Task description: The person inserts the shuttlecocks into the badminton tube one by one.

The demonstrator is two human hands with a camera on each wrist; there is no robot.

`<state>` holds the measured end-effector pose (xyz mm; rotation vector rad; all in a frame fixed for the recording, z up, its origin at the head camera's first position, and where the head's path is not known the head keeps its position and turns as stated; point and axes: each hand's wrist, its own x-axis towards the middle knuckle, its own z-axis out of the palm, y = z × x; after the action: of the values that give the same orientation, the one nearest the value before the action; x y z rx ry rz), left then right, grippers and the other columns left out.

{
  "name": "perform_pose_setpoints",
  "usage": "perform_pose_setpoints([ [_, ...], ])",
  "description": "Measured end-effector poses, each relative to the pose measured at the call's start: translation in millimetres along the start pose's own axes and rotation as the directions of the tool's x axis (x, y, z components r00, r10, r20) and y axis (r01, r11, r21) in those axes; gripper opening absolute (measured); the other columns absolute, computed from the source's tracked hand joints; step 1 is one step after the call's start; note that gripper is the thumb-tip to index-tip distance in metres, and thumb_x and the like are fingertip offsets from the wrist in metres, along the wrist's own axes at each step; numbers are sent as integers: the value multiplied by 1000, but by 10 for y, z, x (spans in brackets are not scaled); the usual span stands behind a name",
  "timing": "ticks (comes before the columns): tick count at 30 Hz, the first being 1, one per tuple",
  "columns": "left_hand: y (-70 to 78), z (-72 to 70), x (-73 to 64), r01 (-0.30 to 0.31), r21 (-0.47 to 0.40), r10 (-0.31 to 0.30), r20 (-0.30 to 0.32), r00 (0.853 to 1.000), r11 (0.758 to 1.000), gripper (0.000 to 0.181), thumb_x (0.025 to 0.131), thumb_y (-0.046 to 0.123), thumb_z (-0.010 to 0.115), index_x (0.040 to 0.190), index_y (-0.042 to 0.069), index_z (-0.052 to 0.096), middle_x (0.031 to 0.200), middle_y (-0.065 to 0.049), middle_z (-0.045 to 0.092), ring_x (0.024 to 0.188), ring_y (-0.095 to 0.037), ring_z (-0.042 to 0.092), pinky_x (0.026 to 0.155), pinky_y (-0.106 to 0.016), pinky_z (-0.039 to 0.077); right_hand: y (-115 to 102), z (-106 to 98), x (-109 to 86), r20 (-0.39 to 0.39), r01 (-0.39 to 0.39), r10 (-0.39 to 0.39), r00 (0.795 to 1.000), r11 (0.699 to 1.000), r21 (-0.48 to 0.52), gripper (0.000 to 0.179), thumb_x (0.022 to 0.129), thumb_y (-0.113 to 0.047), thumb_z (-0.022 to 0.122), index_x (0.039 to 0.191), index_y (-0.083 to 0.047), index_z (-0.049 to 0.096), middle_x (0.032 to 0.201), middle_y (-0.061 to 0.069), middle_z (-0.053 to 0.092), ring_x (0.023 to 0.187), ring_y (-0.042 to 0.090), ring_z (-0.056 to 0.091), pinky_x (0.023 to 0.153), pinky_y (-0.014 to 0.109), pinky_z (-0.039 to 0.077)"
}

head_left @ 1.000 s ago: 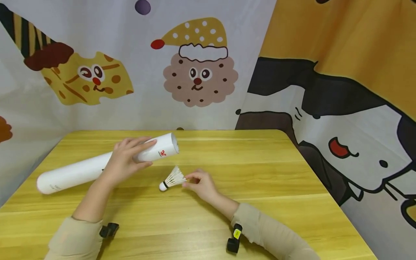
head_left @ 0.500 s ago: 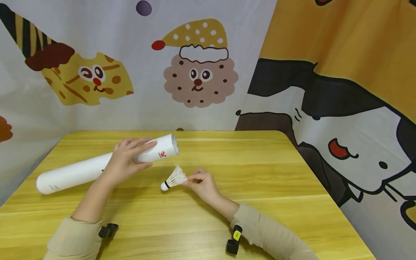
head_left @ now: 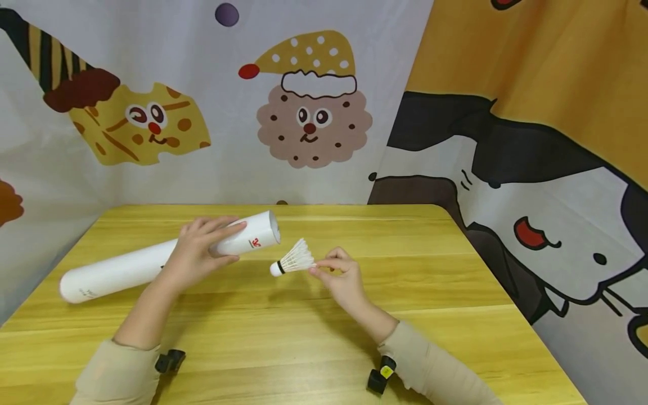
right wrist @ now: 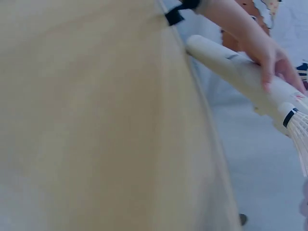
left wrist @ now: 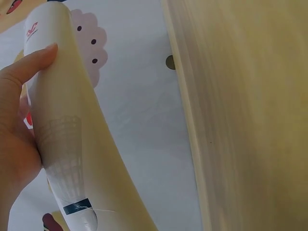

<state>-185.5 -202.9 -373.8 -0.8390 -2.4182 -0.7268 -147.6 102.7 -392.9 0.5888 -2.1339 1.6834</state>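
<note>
In the head view a long white shuttlecock tube point(head_left: 113, 273) slants across the table's left half, its open end to the right. My left hand point(head_left: 194, 250) grips it near that end, thumb on the near side. The left wrist view shows the tube's wall point(left wrist: 60, 96) with a printed shuttlecock picture and a red logo. My right hand point(head_left: 346, 281) pinches a white feather shuttlecock point(head_left: 293, 260) by its feather edge. Its cork, with a black band, points left, just right of and below the tube's mouth. Little of the right hand shows in the right wrist view. Inside the tube is hidden.
A wooden-topped table point(head_left: 304, 349) lies under both hands. Behind it hangs a white curtain point(head_left: 223, 174) with cartoon prints, and a darker cartoon print covers the right side. Black wrist cameras point(head_left: 169, 361) sit on both sleeves.
My right hand has lifted the shuttlecock off the table and moved it up and to the right, near the tube's mouth. The left hand and tube stay almost still.
</note>
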Motion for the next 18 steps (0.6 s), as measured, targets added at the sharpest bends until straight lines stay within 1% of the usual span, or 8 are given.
perform_pose_setpoints([
  [3, 26, 15, -3, -8, -3, 8, -1, 1000, 1000, 76, 66, 12, 88, 135, 22, 58, 136, -7, 53, 114, -29, 43, 86, -49, 26, -17, -78, 64, -54, 45, -45, 998, 999, 7, 8, 72, 11, 77, 79, 10, 72, 75, 26, 49, 75, 37, 45, 72, 43, 38],
  [5, 32, 20, -2, -14, -5, 14, -1, 1000, 1000, 77, 66, 12, 88, 135, 22, 57, 136, -7, 53, 114, -29, 43, 86, -49, 26, -30, -111, 111, -88, 64, -63, 994, 998, 11, 8, 72, 12, 77, 79, 11, 72, 73, 21, 48, 75, 31, 45, 71, 42, 38],
  [9, 45, 36, 3, -28, -8, 28, 1, 1000, 1000, 78, 65, 12, 89, 135, 22, 57, 136, -7, 53, 113, -29, 44, 85, -49, 26, -37, -161, 185, -142, 91, -88, 986, 996, 16, 8, 72, 12, 77, 77, 12, 71, 72, 6, 46, 73, 21, 44, 68, 33, 36],
  [12, 61, 47, 8, -35, -8, 35, -1, 999, 999, 78, 64, 11, 89, 135, 22, 58, 135, -8, 53, 113, -30, 44, 85, -49, 27, -39, -192, 236, -168, 102, -96, 981, 994, 27, 7, 72, 13, 76, 77, 12, 71, 73, 3, 44, 71, 18, 42, 66, 29, 35],
  [13, 67, 49, 9, -37, -8, 37, -3, 999, 999, 79, 64, 10, 89, 135, 22, 58, 135, -8, 53, 113, -30, 44, 85, -49, 27, -43, -200, 252, -176, 102, -96, 980, 994, 28, 7, 72, 13, 76, 77, 13, 71, 73, 3, 44, 71, 17, 42, 66, 31, 35],
  [15, 77, 53, 9, -41, -8, 41, -6, 999, 999, 79, 63, 9, 89, 135, 22, 58, 135, -9, 53, 113, -30, 44, 85, -50, 27, -60, -215, 286, -187, 99, -91, 978, 994, 37, 7, 73, 13, 76, 78, 13, 71, 73, 6, 44, 71, 25, 42, 68, 33, 36],
  [17, 89, 60, 9, -51, -13, 51, -11, 999, 999, 80, 63, 8, 89, 135, 22, 57, 135, -10, 53, 113, -31, 45, 85, -51, 27, -68, -216, 316, -197, 93, -84, 977, 995, 38, 7, 74, 12, 75, 78, 13, 71, 73, 14, 45, 72, 30, 42, 69, 34, 36],
  [18, 97, 63, 10, -58, -15, 58, -12, 998, 998, 80, 63, 8, 89, 135, 22, 57, 134, -9, 54, 112, -31, 45, 86, -52, 27, -72, -210, 328, -199, 91, -81, 977, 995, 39, 7, 74, 11, 76, 79, 13, 71, 73, 17, 46, 72, 30, 42, 69, 34, 36],
])
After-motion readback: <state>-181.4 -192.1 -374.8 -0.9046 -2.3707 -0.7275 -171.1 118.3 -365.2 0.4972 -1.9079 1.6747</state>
